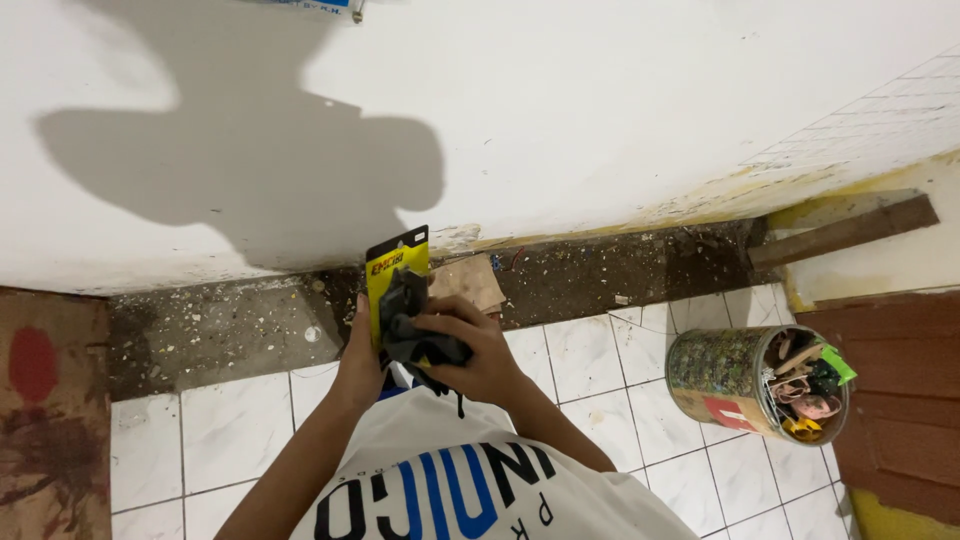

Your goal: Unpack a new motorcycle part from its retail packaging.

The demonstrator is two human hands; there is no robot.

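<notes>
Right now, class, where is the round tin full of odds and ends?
In the head view the tin lies tipped on the white tiled floor at the right, beside the reddish-brown panel, apart from both hands.

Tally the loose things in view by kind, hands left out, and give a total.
Yellow-and-black header card with dark gloves, held in the left hand and right hand: 1
Tin can full of odds and ends: 1
Wooden plank by the wall: 1
Torn cardboard piece: 1
Total: 4
</notes>
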